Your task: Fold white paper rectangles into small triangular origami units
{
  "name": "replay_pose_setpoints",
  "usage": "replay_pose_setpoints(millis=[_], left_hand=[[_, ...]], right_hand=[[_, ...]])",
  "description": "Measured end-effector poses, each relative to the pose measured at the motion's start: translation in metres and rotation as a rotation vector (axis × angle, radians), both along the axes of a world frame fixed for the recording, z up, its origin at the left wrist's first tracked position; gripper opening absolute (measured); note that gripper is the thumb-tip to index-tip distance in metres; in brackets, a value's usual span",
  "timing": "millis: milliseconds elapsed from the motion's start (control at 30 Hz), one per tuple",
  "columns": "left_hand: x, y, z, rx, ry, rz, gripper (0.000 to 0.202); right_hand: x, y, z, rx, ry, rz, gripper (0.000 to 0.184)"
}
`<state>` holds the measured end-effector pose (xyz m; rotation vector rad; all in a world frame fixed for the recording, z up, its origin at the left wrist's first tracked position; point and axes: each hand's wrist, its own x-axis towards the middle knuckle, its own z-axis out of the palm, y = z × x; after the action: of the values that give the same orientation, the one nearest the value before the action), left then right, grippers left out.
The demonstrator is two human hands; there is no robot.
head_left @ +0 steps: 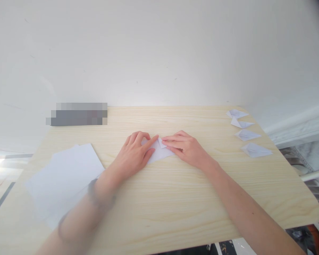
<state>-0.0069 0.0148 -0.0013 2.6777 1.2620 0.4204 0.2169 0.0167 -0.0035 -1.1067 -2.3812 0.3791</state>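
Observation:
In the middle of the table lies a small piece of folded white paper [159, 153], with a triangular flap standing out near its upper edge. My left hand [136, 150] holds down the paper's left side, its index finger stretched along the fold and its thumb on the lower part. From the right, my right hand [183, 147] pinches the flap and the right part of the sheet, fingertips pressed together. The tips of both hands almost meet at the flap. The paper's left end is partly hidden under my left hand.
A loose stack of white sheets [66, 177] lies left, partly behind my left forearm. Several folded paper pieces [256, 150] form a column on the right. A blurred-out dark object [78, 117] sits at the back left. The wooden table [170, 202] meets a white wall [159, 53].

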Motion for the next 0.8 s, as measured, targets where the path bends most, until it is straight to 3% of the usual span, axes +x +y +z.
replay_pose_setpoints(millis=[800], left_hand=[[0.0007,0.0004,0.0031,0.012,0.046,0.001,0.041]], right_hand=[[0.0008,0.0011,0.0003,0.023,-0.036,0.035,0.029]])
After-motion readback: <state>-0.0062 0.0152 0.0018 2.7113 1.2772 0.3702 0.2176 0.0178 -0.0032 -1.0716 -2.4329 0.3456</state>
